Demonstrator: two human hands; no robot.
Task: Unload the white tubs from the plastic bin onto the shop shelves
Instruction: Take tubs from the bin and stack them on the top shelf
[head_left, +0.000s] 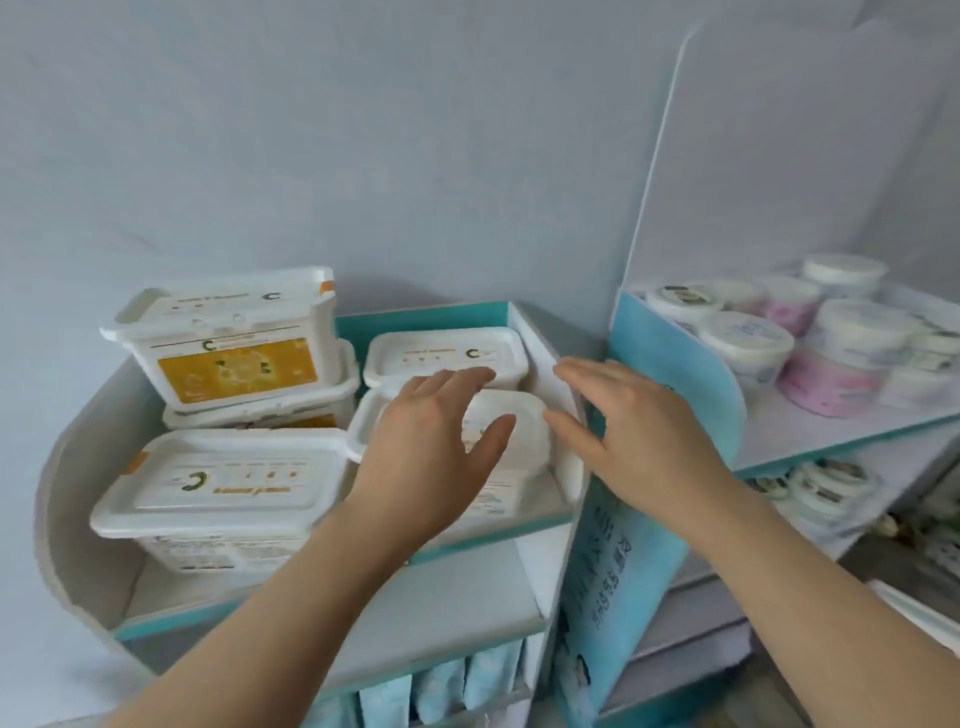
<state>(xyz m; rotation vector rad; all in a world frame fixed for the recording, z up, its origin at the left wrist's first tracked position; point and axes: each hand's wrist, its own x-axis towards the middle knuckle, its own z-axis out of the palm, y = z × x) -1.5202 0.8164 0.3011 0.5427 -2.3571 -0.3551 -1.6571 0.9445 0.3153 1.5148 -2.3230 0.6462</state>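
On the left part of the curved, teal-edged shop shelf (467, 603), white rectangular plastic tubs with lids sit in two rows: a tilted orange-labelled tub (228, 338) tops a stack at the back, and a long tub (218, 483) stands in front. Further right, another lidded tub (447, 356) sits at the back, with a fourth tub (519, 436) before it. The left hand (431, 441) spreads flat over that fourth tub and the right hand (634, 431) reaches to its right end, both with straight fingers, gripping nothing. Round white and pink pots (779, 332) fill the right shelf.
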